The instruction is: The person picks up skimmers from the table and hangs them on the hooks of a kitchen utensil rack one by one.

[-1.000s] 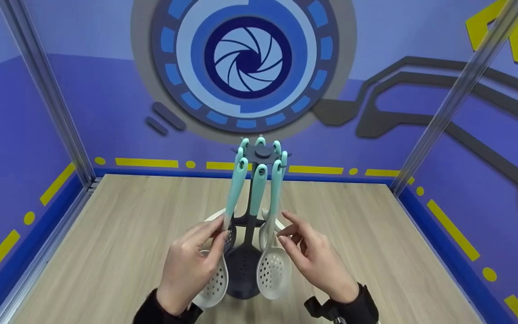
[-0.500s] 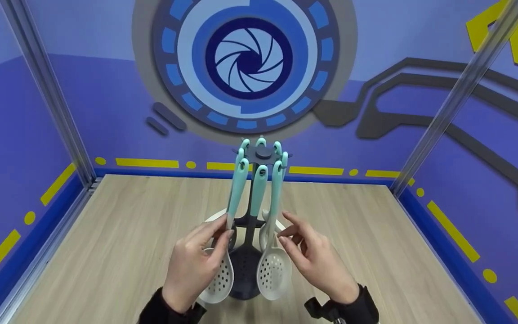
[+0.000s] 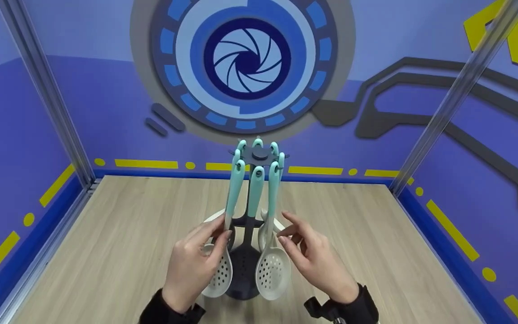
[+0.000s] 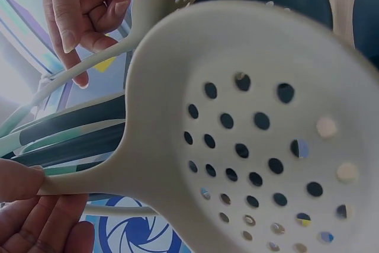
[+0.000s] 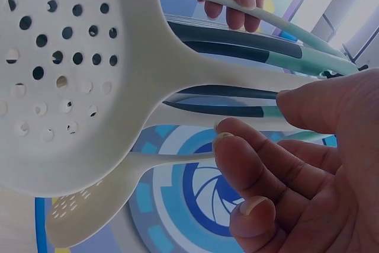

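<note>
A dark rack (image 3: 260, 154) holds several kitchen utensils by their mint-green handle ends. My left hand (image 3: 191, 265) pinches the lower handle of the left pale slotted spoon (image 3: 221, 275) between thumb and fingers, its top end up at the rack. A dark ladle (image 3: 243, 272) hangs in the middle, at the front. To its right hangs another pale slotted spoon (image 3: 273, 275). Beside that spoon's neck is my right hand (image 3: 319, 261), fingers loosely bent. In the right wrist view its thumb (image 5: 314, 102) overlaps the handle edge, with a gap to the fingers below.
Behind the front utensils, more hang on the rack, partly hidden. A white curved rim (image 3: 214, 215) shows low behind them. The rack stands on a wooden tabletop (image 3: 106, 252), enclosed by blue printed walls (image 3: 101, 108) and metal corner posts (image 3: 47, 85).
The left slotted spoon's bowl has shifted a little right, toward the ladle, and slightly up, with my left hand following it. My right hand has stayed where it was.
</note>
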The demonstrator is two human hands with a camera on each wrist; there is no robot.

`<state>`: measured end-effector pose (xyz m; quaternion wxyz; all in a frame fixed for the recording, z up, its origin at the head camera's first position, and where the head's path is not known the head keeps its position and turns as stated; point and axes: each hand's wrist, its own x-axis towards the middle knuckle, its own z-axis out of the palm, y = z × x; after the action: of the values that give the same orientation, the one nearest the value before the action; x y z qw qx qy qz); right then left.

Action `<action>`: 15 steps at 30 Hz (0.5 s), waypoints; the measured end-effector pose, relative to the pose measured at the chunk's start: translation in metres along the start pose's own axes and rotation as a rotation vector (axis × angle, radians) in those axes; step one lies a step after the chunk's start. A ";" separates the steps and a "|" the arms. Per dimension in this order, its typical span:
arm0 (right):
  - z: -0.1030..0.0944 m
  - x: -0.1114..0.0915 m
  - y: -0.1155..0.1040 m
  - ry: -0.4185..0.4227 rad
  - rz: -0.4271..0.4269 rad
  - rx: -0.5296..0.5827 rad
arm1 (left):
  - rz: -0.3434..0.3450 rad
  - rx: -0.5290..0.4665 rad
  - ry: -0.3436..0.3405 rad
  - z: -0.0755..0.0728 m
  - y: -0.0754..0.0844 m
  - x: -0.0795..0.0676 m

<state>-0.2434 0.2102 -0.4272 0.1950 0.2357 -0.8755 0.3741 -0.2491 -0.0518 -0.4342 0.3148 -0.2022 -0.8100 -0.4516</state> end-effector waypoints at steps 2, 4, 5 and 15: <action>0.000 0.000 0.000 -0.003 0.010 0.001 | 0.003 -0.002 0.003 0.001 -0.001 -0.001; 0.000 0.001 0.000 -0.008 0.019 0.003 | 0.011 0.002 0.006 0.002 -0.002 -0.002; 0.000 0.000 0.000 -0.011 0.023 0.004 | 0.013 0.005 0.006 0.002 -0.003 -0.002; 0.001 0.001 0.001 -0.003 0.013 0.010 | -0.024 0.041 -0.044 -0.001 -0.014 -0.007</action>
<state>-0.2453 0.2097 -0.4276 0.1899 0.2315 -0.8755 0.3793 -0.2521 -0.0599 -0.4471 0.2956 -0.1960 -0.8283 -0.4338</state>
